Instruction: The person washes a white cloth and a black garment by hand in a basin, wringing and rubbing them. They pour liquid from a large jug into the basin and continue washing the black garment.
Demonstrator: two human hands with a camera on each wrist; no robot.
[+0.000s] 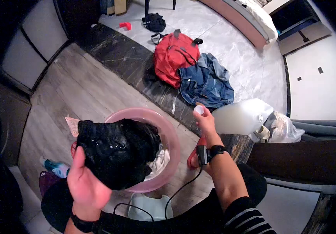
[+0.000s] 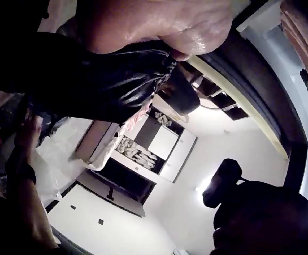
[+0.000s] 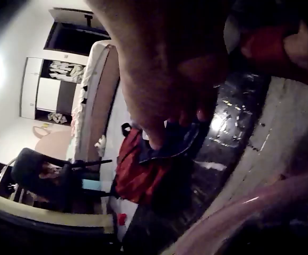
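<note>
Left hand point(image 1: 84, 183): most of its fingers are buried under the black garment point(image 1: 117, 151), so we only see the thumb and palm. They are clamped on the cloth, which is bunched and glossy above the pink basin point(image 1: 174, 145) and hides most of a white cloth point(image 1: 161, 160) inside. The left wrist view is dark, showing just palm and fabric. The right wrist view is blurred and we can't read the grip there. In the head view the right hand point(image 1: 207, 124) has its fingers point(image 1: 204, 116) pinched together on a small white cap point(image 1: 199, 110), just beside the white jug point(image 1: 240, 117). The basin sits on the wooden floor near its dark stone edge. A paper slip point(image 1: 72, 124) at the basin's far-left rim has print too small to read.
</note>
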